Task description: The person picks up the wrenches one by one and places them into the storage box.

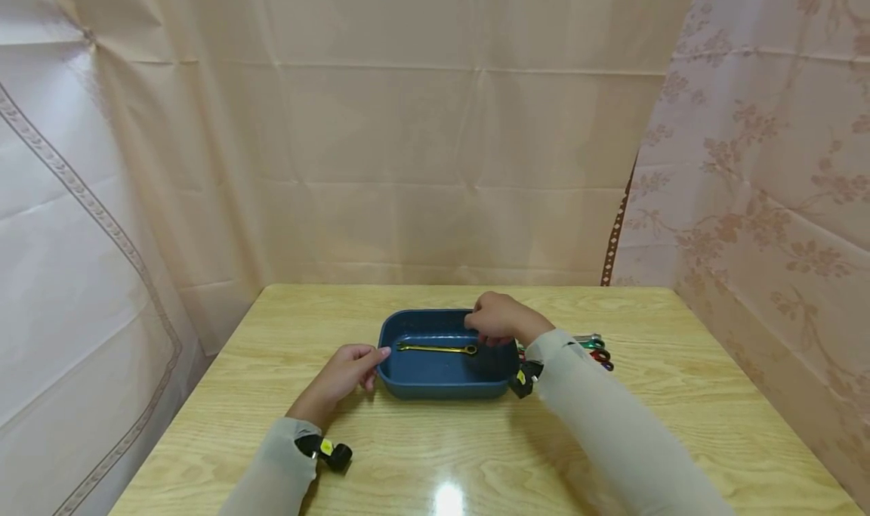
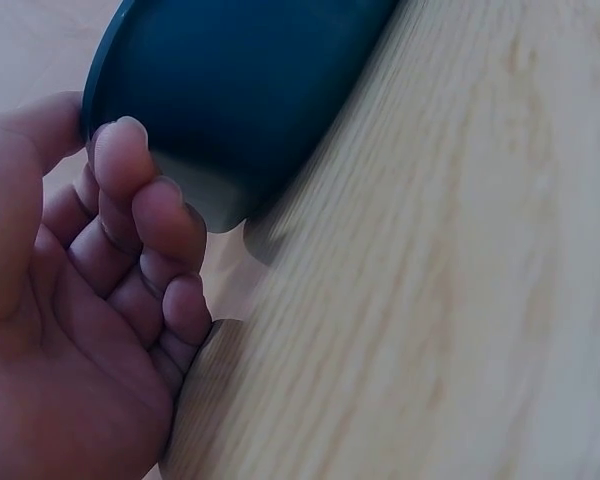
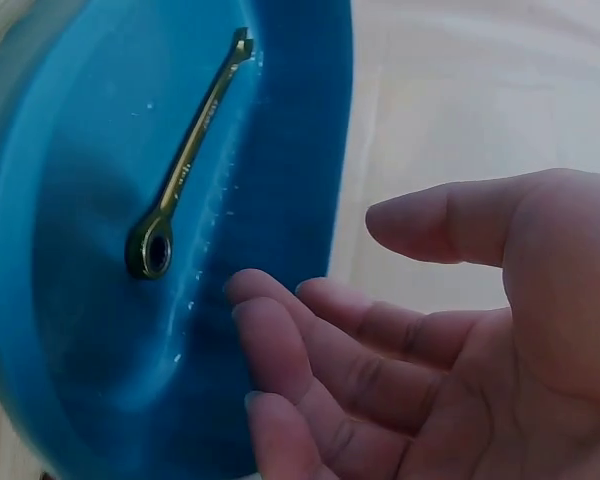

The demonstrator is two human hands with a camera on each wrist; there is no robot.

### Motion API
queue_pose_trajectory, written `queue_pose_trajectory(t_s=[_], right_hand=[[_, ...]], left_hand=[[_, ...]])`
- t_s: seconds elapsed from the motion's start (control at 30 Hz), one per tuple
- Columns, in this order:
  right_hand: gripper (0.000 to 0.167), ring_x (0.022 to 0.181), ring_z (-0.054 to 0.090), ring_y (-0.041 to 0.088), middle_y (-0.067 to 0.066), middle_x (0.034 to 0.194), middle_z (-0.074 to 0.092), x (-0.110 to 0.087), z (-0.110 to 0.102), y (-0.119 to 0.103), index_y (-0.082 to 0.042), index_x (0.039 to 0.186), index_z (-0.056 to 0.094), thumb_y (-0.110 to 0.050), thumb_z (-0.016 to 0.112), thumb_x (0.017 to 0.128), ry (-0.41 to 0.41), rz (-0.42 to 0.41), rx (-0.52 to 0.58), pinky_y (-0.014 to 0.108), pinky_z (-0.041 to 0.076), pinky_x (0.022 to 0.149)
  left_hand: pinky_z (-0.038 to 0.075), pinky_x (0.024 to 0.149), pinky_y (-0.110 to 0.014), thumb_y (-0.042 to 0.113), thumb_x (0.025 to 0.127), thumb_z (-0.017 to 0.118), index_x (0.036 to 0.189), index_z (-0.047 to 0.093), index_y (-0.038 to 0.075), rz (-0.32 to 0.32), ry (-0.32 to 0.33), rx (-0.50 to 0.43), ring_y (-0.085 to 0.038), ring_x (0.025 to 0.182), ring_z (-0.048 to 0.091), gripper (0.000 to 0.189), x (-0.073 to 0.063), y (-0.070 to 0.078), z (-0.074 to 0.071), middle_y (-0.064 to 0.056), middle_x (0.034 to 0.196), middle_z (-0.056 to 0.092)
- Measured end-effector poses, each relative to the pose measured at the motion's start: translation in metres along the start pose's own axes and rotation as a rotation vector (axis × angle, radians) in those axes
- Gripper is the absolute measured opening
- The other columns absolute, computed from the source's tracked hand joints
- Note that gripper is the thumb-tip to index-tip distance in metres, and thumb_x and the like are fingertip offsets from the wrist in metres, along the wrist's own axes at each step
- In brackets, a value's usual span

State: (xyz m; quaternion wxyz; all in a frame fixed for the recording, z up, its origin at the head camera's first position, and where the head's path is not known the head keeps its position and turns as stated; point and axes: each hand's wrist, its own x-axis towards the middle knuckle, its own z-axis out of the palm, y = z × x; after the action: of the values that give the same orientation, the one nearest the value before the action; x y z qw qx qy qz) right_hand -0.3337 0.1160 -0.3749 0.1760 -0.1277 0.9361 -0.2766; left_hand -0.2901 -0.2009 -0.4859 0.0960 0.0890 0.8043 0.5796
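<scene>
A blue rectangular tub (image 1: pixel 445 390) stands on the table, and a gold ratchet wrench (image 1: pixel 435 348) lies lengthwise on its floor. My left hand (image 1: pixel 345 374) pinches the tub's left rim, thumb on top and fingers against the outer wall; the left wrist view shows the fingers curled beneath the rim. Over the tub's right end, my right hand (image 1: pixel 501 318) hovers with nothing in it. In the right wrist view its fingers (image 3: pixel 280 350) are loosely bent, the thumb is apart from them, and the wrench's ring end is near.
Several coloured wrenches (image 1: pixel 601 354), green, red and purple among them, lie right of the tub, partly hidden behind the right sleeve (image 1: pixel 598 418). The wooden table (image 1: pixel 421 455) meets a beige cloth (image 1: pixel 435 161) at its back edge; more cloth hangs at both sides.
</scene>
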Motion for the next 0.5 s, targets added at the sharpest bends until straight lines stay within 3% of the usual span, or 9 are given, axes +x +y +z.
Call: queue_pose_trajectory(t_s=[0.13, 0.27, 0.5], right_hand=[[0.031, 0.07, 0.068, 0.026, 0.012, 0.092, 0.075, -0.003, -0.003, 0.004, -0.003, 0.107, 0.073, -0.028, 0.055, 0.102, 0.013, -0.016, 0.018, 0.036, 0.053, 0.058], [0.03, 0.069, 0.066, 0.024, 0.013, 0.09, 0.074, -0.005, -0.004, 0.008, -0.003, 0.107, 0.072, -0.028, 0.056, 0.102, 0.027, -0.034, 0.024, 0.03, 0.047, 0.054], [0.028, 0.072, 0.066, 0.024, 0.012, 0.089, 0.071, -0.01, -0.005, 0.014, -0.003, 0.114, 0.069, -0.026, 0.059, 0.102, 0.053, -0.025, 0.101, 0.028, 0.048, 0.057]], left_hand=[[0.048, 0.068, -0.028, 0.046, 0.103, 0.061, 0.076, 0.061, 0.008, -0.004, 0.001, -0.004, -0.016, 0.06, 0.056, 0.047, 0.0, -0.001, 0.0, 0.001, 0.06, 0.057], [0.049, 0.067, -0.028, 0.047, 0.103, 0.062, 0.075, 0.061, 0.009, -0.005, 0.004, -0.003, -0.016, 0.059, 0.056, 0.047, 0.0, 0.0, 0.0, 0.001, 0.06, 0.057], [0.046, 0.06, -0.026, 0.044, 0.104, 0.061, 0.076, 0.06, 0.005, 0.002, -0.001, -0.017, -0.015, 0.056, 0.051, 0.048, 0.0, 0.001, 0.0, 0.001, 0.06, 0.053]])
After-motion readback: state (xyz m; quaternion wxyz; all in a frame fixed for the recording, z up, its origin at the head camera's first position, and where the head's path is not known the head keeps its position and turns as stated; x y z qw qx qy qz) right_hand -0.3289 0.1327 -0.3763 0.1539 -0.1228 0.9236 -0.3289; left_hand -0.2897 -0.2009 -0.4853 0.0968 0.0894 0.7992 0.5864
